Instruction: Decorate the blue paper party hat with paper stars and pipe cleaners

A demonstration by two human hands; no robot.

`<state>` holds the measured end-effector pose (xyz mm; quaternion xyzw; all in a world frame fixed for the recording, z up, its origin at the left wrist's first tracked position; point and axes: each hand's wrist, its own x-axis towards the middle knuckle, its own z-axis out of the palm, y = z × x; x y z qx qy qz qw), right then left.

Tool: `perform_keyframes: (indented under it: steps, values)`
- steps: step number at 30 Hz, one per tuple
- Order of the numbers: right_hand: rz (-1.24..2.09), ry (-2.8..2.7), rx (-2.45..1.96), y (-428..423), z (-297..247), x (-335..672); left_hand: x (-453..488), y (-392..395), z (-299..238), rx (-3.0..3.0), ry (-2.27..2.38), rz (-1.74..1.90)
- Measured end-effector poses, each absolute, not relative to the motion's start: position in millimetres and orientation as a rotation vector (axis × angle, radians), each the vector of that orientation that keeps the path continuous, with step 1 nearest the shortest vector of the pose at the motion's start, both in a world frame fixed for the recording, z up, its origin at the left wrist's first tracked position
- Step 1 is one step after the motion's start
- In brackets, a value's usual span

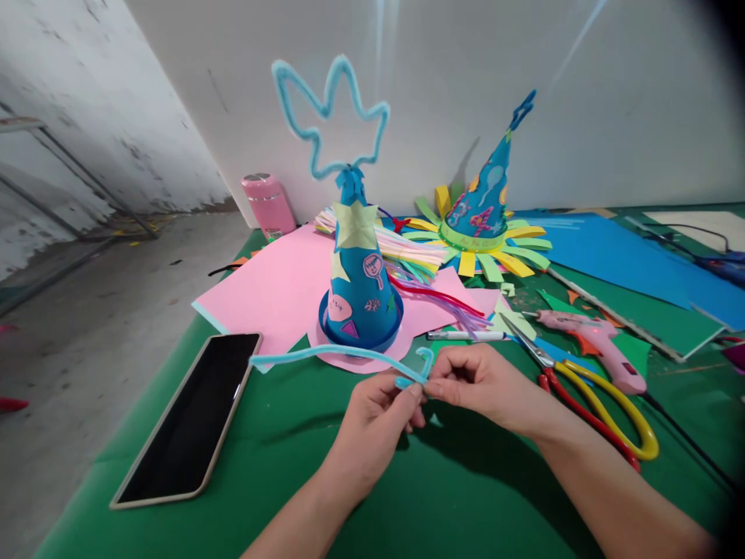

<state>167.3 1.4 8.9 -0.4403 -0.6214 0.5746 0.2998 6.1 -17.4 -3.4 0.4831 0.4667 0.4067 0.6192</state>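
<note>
Green felt table cover (279,481) lies under everything noted. Landmark: blue paper cone hat (361,295) with stickers and a pale star, standing upright at centre.

- In front of the hat, nearest the camera: left hand (372,427) and right hand (483,384) meet fingertip to fingertip. Both are pinched closed on one light-blue fuzzy pipe cleaner (326,353).
- The pipe cleaner's long end runs out to the left, just in front of the hat's base and raised off the felt. Its short end curls into a small hook above the fingers.
- Front left of the hat: flat black-screened phone (192,415), face up on the felt.
- Front right of the hat: scissors with red and yellow handles (587,396), blades pointing toward the hat.
- Right of the hat: white pen (466,335); beyond it, pink glue gun (594,341) on its side.
- Under the hat and to its left: pink paper sheet (273,287).
- Just behind the hat, to its right: bundle of mixed-colour pipe cleaners (419,260).
- On the hat's tip: light-blue pipe-cleaner star outline (329,116).
- Behind the hat, right: second blue cone hat (486,206) ringed with yellow and green paper strips; large blue paper sheet (617,252) farther right.
- Behind the hat, left: pink cylindrical bottle (268,206), against the white wall (524,62).
</note>
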Motion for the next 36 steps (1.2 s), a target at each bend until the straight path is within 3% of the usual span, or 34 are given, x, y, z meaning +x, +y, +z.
perform_keyframes:
  steps: [15,24,36]
  values:
    - [1.37,-1.913,-1.24,0.4,21.5,167.7,6.6,-15.5,-7.4,1.228,1.101,0.926]
    - [1.321,-1.671,-1.146,-2.5,17.4,149.1,4.2,-12.8,-11.0,0.88,1.016,1.129]
    - [1.43,-1.606,-1.088,3.8,17.7,143.7,2.8,-13.0,-2.1,0.733,0.993,1.092]
